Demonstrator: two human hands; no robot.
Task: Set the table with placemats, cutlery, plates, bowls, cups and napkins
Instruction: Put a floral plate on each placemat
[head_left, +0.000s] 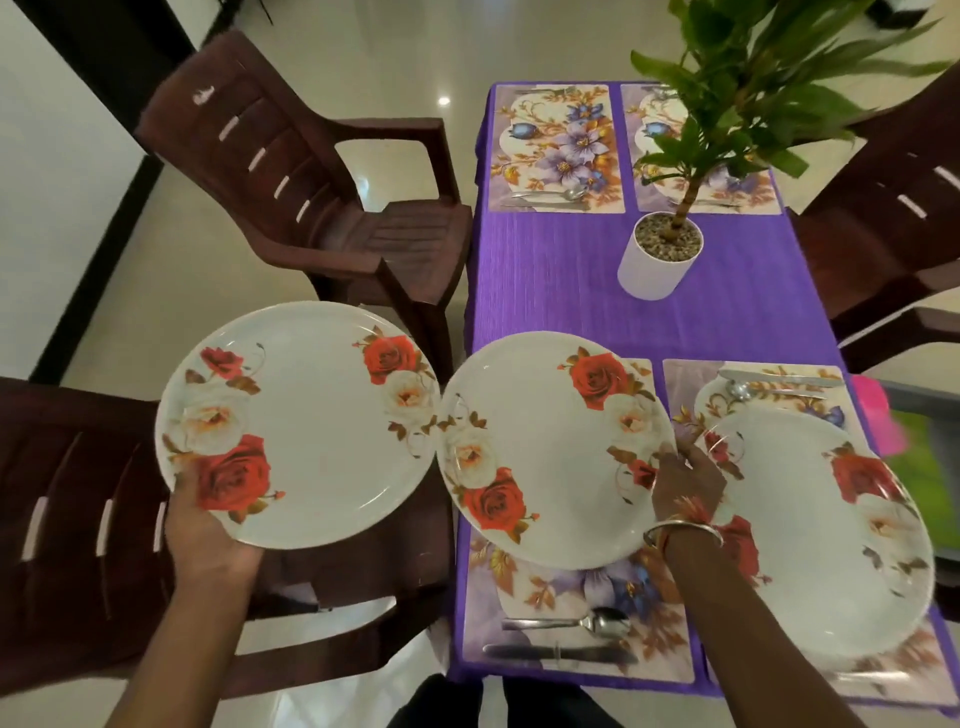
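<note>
My left hand (208, 530) grips the near rim of a white plate with red roses (311, 421), held over the chairs left of the table. My right hand (685, 480) pinches the right rim of a second rose plate (550, 447), held tilted over the near left floral placemat (576, 623). A spoon (576, 622) and a knife (558, 653) lie on that mat's near edge. A third rose plate (831, 530) rests on the near right placemat (691, 384), with a spoon and knife (779, 379) beyond it. Two far placemats (556, 145) each carry cutlery and no plates.
A purple cloth (571, 280) covers the table. A potted plant in a white pot (660, 260) stands mid-table, its leaves hiding part of the far right mat. Dark brown plastic chairs (311, 182) stand on both sides of the table. A pink and green object (919, 447) sits at the right.
</note>
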